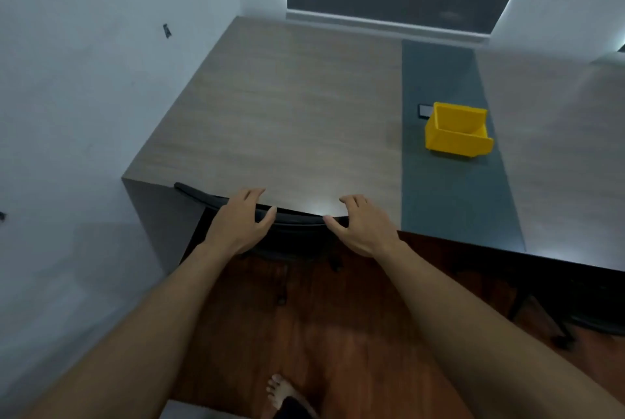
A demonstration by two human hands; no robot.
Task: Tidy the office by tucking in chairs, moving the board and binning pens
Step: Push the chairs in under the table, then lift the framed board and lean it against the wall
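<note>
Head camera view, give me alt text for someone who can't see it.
Both bare hands, left hand and right hand, rest on the top edge of a black chair back that sits against the edge of a wood-grain desk. A yellow bin stands on the desk's dark strip, to the right.

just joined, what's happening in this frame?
A person has both hands on the top edge of a black chair's backrest, left hand and right hand spread apart. The chair sits tucked against the wooden desk. A yellow bin stands on the desk's dark strip, nothing visible inside.
</note>
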